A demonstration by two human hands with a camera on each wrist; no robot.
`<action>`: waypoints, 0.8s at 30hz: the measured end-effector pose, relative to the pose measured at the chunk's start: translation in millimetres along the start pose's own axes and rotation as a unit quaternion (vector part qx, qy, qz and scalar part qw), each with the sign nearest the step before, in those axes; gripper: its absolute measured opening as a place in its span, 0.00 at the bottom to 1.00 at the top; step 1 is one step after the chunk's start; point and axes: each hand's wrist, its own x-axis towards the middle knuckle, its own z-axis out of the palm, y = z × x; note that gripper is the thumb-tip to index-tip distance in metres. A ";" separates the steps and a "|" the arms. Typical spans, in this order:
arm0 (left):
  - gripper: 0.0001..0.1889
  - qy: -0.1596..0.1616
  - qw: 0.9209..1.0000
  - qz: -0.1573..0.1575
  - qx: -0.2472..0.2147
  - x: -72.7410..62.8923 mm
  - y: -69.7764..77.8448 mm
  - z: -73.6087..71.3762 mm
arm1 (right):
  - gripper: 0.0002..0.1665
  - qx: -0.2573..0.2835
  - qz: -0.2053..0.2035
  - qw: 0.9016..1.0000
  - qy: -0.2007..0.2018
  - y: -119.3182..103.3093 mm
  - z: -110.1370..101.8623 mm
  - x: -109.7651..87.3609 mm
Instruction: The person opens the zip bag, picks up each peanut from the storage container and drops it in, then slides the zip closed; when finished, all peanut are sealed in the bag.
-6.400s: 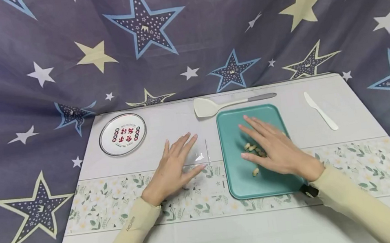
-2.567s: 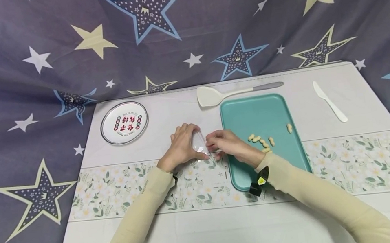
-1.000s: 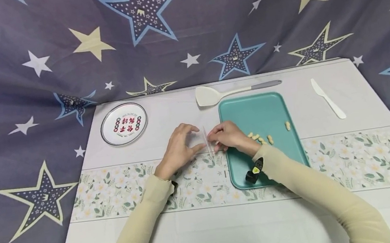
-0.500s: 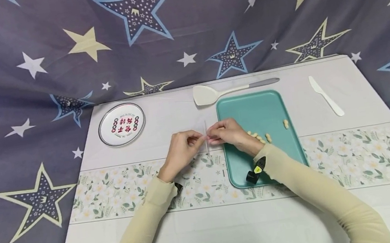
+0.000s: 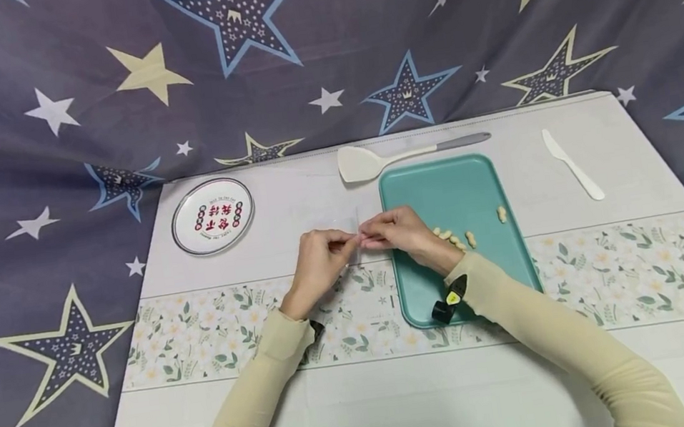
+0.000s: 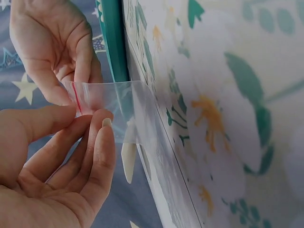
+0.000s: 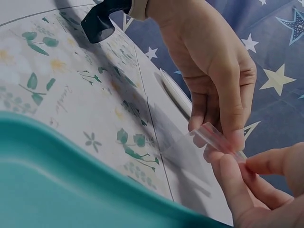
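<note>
Between my two hands is a small clear zip-lock bag with a red line along its seal. My left hand pinches the sealed edge between thumb and fingers. From the other side my right hand pinches the same edge, its fingertips meeting those of the left. In the right wrist view the clear bag hangs over the tablecloth, its seal strip between both sets of fingertips. The teal tray lies under my right wrist, with several peanuts in it; the forearm and hand overlap some of them.
A white plate with red characters lies at the back left. Behind the tray is a white spatula with a grey handle. A white plastic knife lies on the right. A star-patterned cloth hangs behind the table.
Both hands, earlier spread over the table and tray, came together at the bag. The left hand's fingers closed from a wide curve into a pinch at the seal. The bag was lifted.
</note>
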 end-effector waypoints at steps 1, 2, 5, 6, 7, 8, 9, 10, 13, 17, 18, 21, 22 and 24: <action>0.08 0.001 1.000 -0.002 0.001 0.2 -0.3 0.0 | 0.17 0.003 -0.001 1.000 -0.001 -0.1 -0.2 -0.4; 0.08 0.001 1.000 -0.004 -0.001 0.4 -0.5 0.1 | 0.17 0.005 -0.002 1.000 -0.002 -0.2 -0.2 -0.7; 0.07 -0.001 1.000 -0.010 -0.005 1.2 -1.1 0.3 | 0.18 0.012 -0.006 1.000 -0.005 -0.1 -0.7 -1.6; 0.07 -0.001 1.000 -0.012 -0.006 1.3 -1.2 0.4 | 0.18 0.014 -0.007 1.000 -0.005 0.2 -0.8 -1.7; 0.07 -0.002 1.000 -0.013 -0.008 1.5 -1.3 0.6 | 0.18 0.017 -0.007 1.000 -0.004 0.6 -0.9 -1.8; 0.06 -0.001 1.000 -0.015 -0.010 1.5 -1.5 0.7 | 0.18 0.018 -0.008 1.000 -0.004 1.0 -1.0 -1.7; 0.06 -0.001 1.000 -0.016 -0.012 1.5 -1.5 0.9 | 0.18 0.018 -0.008 1.000 -0.004 1.3 -1.2 -1.8; 0.07 0.001 1.000 -0.017 -0.014 1.5 -1.6 1.1 | 0.19 0.019 -0.008 1.000 -0.003 1.6 -1.2 -1.6; 0.07 0.005 1.000 -0.021 -0.020 1.5 -2.3 2.3 | 0.20 0.019 -0.006 1.000 -0.001 2.2 -1.1 -1.8; 0.07 0.011 0.999 -0.021 -0.022 1.3 -3.1 4.0 | 0.19 0.015 -0.005 1.000 0.001 2.0 -1.0 -2.7; 0.07 0.013 0.999 -0.021 -0.023 1.2 -3.3 4.5 | 0.19 0.015 -0.004 1.000 0.002 2.0 -1.0 -2.9; 0.07 0.018 0.999 -0.019 -0.025 0.7 -2.9 5.8 | 0.18 0.017 -0.003 1.000 0.006 2.3 -1.3 -3.4; 0.07 0.020 0.999 -0.018 -0.025 0.7 -2.9 6.4 | 0.18 0.019 -0.003 1.000 0.007 2.6 -1.6 -3.4; 0.07 0.024 0.999 -0.015 -0.024 0.7 -2.8 8.0 | 0.18 0.023 -0.002 1.000 0.011 3.5 -1.8 -3.0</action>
